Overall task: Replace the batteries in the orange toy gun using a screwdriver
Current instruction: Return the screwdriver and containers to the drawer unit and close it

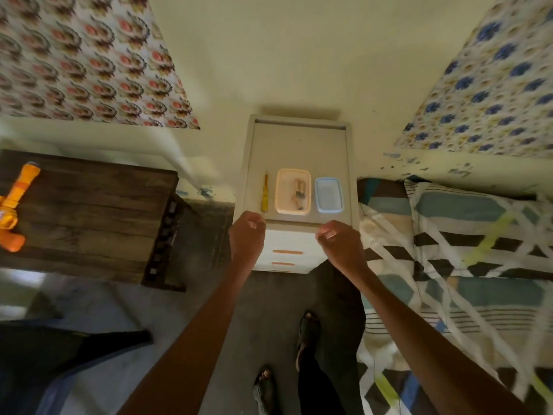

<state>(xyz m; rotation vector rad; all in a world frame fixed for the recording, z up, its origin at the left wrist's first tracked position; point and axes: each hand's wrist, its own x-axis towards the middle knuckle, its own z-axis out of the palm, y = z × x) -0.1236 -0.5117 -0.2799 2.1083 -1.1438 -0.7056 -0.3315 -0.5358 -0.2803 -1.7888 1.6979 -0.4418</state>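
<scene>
The orange and yellow toy gun (13, 205) lies on a dark wooden table (89, 211) at the far left, out of reach of both hands. A yellow-handled screwdriver (264, 194) lies on a grey tray (299, 145) on top of a small white drawer cabinet (287, 253). Next to the screwdriver stands a peach-coloured tub (294, 191) holding what look like batteries, and to its right a blue tub (328, 194). My left hand (247, 232) is at the tray's front left corner, my right hand (338, 242) at its front right edge. Both have curled fingers with nothing visible in them.
A bed with a patterned cover (463, 265) fills the right side, close to the cabinet. Patterned cloths hang on the wall at the upper left (83, 61) and upper right (490, 85). My feet (308, 327) stand on the grey floor in front of the cabinet.
</scene>
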